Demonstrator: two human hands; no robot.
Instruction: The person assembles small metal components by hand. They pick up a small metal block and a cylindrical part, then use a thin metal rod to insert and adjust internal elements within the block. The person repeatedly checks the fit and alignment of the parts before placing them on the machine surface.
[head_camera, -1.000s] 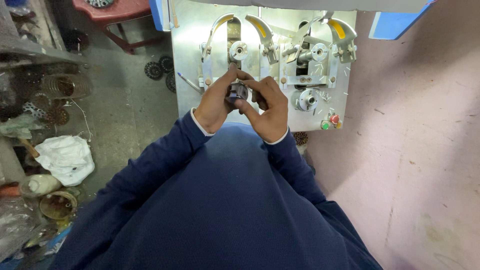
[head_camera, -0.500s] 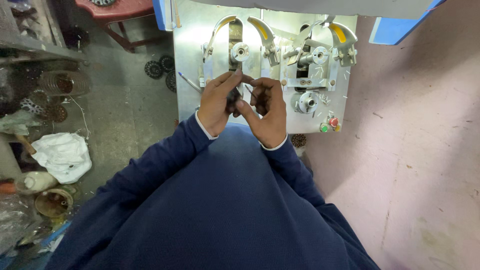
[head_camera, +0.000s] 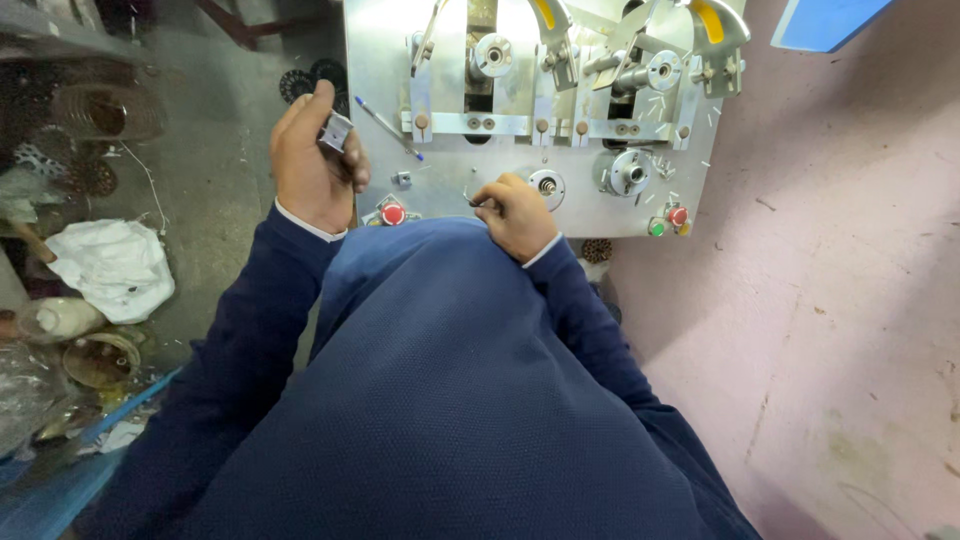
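overhead, steel machine panel (head_camera: 380, 60), pink wall (head_camera: 830, 250).

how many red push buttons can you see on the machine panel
2. One red button sits at the panel's lower left, just right of the left hand. The other red button is at the lower right, beside a green button. The body may hide more.

brackets (head_camera: 560, 90) crowd the plate (head_camera: 380, 60), seemingly.
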